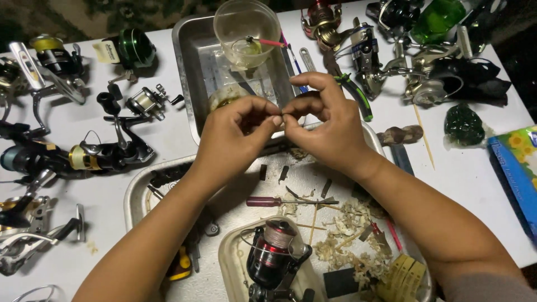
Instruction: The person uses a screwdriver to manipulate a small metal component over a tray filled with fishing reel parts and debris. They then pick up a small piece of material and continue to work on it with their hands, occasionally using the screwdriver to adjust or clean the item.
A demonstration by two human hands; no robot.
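Note:
My left hand (235,137) and my right hand (324,123) meet fingertip to fingertip above the round metal tray (137,193), pinching something very small between them; the item itself is hidden by my fingers. Below my hands on the tray lie a red-handled screwdriver (268,201), small dark parts and pale shavings. A red and black fishing reel (274,254) sits in a cream dish (229,257) at the near edge.
A rectangular steel tray (187,61) behind my hands holds a clear plastic bowl (246,25). Several fishing reels lie on the white table at left (84,156) and at the back right (391,56). Pliers (352,89), a green bottle (439,19) and a tissue pack (517,162) are on the right.

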